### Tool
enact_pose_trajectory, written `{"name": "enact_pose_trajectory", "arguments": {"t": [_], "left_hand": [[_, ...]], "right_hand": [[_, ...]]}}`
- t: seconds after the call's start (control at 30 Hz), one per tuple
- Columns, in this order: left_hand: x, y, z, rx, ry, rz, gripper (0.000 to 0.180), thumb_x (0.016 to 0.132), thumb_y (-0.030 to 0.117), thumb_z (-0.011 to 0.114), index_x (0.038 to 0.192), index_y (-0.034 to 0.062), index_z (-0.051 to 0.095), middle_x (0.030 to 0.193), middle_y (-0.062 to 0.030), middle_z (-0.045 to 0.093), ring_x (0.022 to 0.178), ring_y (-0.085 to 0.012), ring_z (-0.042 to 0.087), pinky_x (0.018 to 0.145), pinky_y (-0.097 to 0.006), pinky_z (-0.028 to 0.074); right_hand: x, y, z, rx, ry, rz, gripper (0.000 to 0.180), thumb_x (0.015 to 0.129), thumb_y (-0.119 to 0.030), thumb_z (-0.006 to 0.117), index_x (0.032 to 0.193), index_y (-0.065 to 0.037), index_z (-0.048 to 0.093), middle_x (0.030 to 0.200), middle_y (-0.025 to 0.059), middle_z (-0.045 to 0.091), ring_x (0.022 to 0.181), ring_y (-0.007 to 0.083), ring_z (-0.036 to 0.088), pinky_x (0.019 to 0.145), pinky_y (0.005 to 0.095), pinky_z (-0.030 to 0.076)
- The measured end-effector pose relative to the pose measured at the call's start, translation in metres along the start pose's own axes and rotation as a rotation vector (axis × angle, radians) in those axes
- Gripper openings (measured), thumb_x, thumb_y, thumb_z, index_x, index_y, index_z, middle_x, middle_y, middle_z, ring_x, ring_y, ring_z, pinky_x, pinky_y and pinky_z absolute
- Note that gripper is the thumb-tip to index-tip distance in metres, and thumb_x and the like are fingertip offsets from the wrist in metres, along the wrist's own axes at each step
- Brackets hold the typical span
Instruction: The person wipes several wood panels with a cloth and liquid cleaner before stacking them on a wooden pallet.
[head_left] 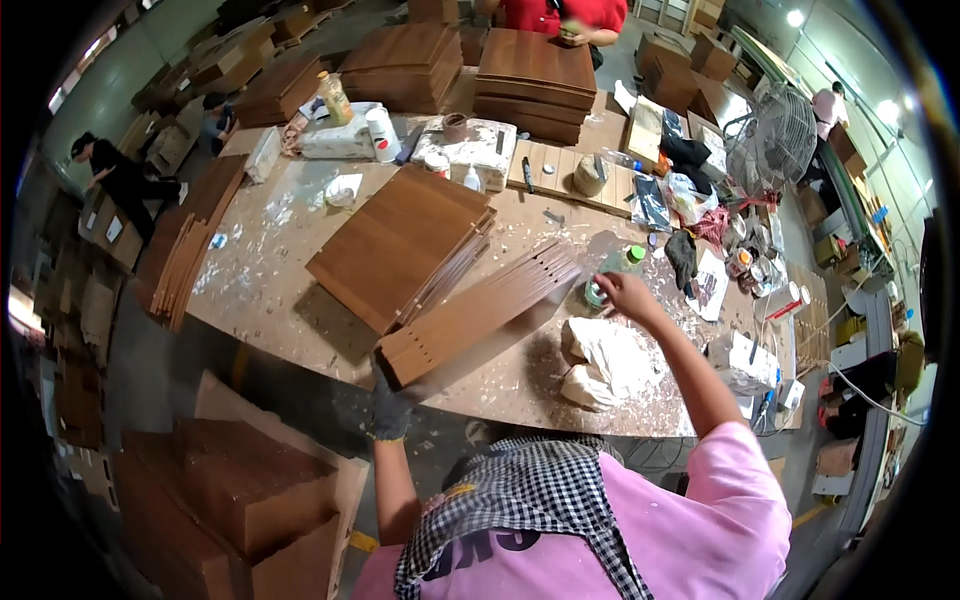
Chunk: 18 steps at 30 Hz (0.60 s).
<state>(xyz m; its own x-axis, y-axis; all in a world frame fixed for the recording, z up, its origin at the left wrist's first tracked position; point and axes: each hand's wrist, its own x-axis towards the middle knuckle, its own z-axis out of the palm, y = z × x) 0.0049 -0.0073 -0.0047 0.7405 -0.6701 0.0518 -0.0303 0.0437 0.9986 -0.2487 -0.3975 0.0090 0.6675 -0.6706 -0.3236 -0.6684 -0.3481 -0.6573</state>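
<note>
My left hand [388,404], in a dark grey glove, grips the near left end of a long brown wooden board [470,318]. The board is tilted, with small dark holes along its ends, and its far end reaches toward the middle of the table. My bare right hand [628,298] is beside a small glass jar [594,294], its fingers bent and drawn together. Whatever they may hold is too small to make out. Just left of the board lies a stack of wide brown panels [400,240]. A crumpled white cloth [605,365] rests near my right forearm.
Taller panel stacks [535,75] line the table's far side, where a person in red stands. A green-capped container [634,256], a dark glove [681,260] and paint cans lie to the right, before a fan [770,135]. More brown panels [235,490] stand at lower left.
</note>
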Motion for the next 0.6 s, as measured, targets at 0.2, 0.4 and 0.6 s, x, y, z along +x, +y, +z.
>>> {"name": "enact_pose_trajectory", "arguments": {"t": [0.2, 0.4, 0.6], "left_hand": [[0.024, 0.020, -0.003, -0.732, 0.313, -0.500, 0.054, 0.099, 0.050, 0.048, 0.133, 0.0086, 0.052, 0.125, -0.0117, 0.060, 0.108, -0.0283, 0.061, 0.092, -0.043, 0.051], [0.061, -0.013, -0.029, -0.557, -0.112, -0.758, 0.047, 0.099, 0.041, 0.048, 0.134, 0.0096, 0.051, 0.127, -0.0127, 0.061, 0.110, -0.0311, 0.062, 0.094, -0.048, 0.053], [0.059, 0.010, -0.010, -0.558, -0.039, -1.177, 0.045, 0.099, 0.036, 0.051, 0.134, 0.0094, 0.051, 0.126, -0.0124, 0.062, 0.110, -0.0306, 0.063, 0.093, -0.047, 0.053]], "right_hand": [[0.079, -0.053, -0.019, 0.581, -0.780, 0.551, 0.111, 0.081, -0.086, 0.038, 0.157, -0.012, 0.006, 0.146, 0.0430, 0.025, 0.123, 0.0546, 0.048, 0.096, 0.0571, 0.050], [0.119, -0.071, 0.013, 0.567, -1.169, 0.711, 0.086, 0.090, -0.075, 0.032, 0.145, -0.009, 0.035, 0.143, 0.0267, 0.037, 0.111, 0.0487, 0.058, 0.088, 0.0515, 0.058], [0.114, -0.084, 0.015, 0.687, -1.178, 0.660, 0.062, 0.096, -0.053, 0.042, 0.137, -0.006, 0.047, 0.132, 0.0188, 0.054, 0.113, 0.0372, 0.059, 0.089, 0.0533, 0.057]]}}
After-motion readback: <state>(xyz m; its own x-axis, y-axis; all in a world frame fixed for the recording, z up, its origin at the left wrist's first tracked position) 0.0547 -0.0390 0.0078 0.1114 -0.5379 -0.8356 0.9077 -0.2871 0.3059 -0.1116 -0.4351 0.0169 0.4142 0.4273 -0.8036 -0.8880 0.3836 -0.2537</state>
